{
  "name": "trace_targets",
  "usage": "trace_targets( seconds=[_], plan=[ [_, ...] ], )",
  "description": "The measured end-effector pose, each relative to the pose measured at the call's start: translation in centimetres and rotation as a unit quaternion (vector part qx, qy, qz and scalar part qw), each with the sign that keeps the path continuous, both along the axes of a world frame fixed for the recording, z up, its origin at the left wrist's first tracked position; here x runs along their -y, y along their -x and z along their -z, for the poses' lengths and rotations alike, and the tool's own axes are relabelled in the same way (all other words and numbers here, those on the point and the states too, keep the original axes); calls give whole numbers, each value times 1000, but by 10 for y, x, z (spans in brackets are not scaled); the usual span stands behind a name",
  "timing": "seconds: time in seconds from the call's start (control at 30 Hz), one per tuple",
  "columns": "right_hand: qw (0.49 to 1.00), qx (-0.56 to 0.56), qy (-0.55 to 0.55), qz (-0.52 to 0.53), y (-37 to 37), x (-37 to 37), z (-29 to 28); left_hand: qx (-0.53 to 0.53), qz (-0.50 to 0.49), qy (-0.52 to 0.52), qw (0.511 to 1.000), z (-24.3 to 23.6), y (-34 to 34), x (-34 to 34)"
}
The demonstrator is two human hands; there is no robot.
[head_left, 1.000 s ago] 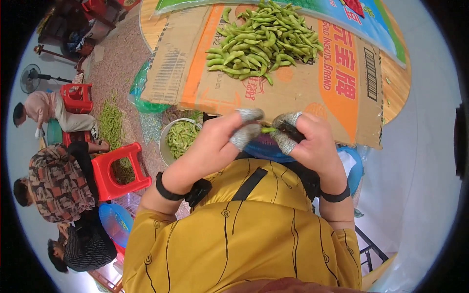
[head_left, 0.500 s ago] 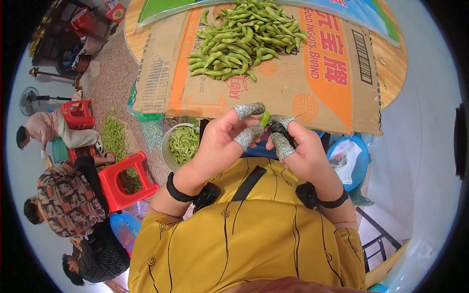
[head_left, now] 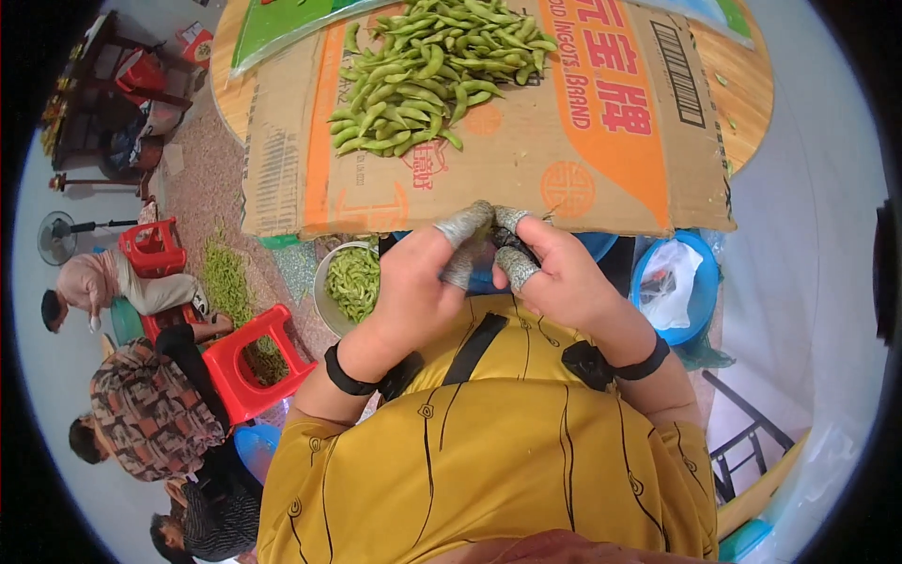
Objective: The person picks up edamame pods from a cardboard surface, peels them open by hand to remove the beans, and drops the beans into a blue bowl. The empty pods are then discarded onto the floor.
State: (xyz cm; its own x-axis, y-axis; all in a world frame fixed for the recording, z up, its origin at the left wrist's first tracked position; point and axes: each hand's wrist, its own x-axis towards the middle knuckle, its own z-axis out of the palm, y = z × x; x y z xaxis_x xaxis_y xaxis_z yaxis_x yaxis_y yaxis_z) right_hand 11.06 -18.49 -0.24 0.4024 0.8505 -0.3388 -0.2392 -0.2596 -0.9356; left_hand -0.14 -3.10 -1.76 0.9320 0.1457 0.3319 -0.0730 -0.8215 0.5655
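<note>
My left hand (head_left: 421, 273) and my right hand (head_left: 567, 271) meet just off the near edge of a flattened cardboard sheet (head_left: 507, 202). Grey wrapping covers the thumb and fingertip of each. The left fingers are pinched together, their tips touching the right hand's. My right fingers are curled closed around a dark patch, which I cannot make out. Any pod between the tips is hidden. On the cardboard beyond lies a heap of green soybean pods (head_left: 423, 80). Below the edge, left of my left hand, a pale bowl (head_left: 324, 305) holds shelled green beans (head_left: 354, 282).
A blue basin (head_left: 700, 305) with a white bag stands to the right, near a folded black-legged frame (head_left: 752, 437). On the left are a red stool (head_left: 235, 385), pods scattered over the floor (head_left: 225, 273), several seated people and a fan (head_left: 56, 238). The cardboard rests on a round wooden table (head_left: 752, 75).
The green pod that showed between my fingertips is out of sight. My hands have drawn closer together, with their tips now touching. The whole view has shifted slightly.
</note>
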Motion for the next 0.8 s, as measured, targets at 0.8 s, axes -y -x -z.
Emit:
trace_targets(
  seconds=[0.8],
  plan=[
    [987,-158,-10,38,2,25,4,-17,39,113,993,1,-5,13]
  ],
)
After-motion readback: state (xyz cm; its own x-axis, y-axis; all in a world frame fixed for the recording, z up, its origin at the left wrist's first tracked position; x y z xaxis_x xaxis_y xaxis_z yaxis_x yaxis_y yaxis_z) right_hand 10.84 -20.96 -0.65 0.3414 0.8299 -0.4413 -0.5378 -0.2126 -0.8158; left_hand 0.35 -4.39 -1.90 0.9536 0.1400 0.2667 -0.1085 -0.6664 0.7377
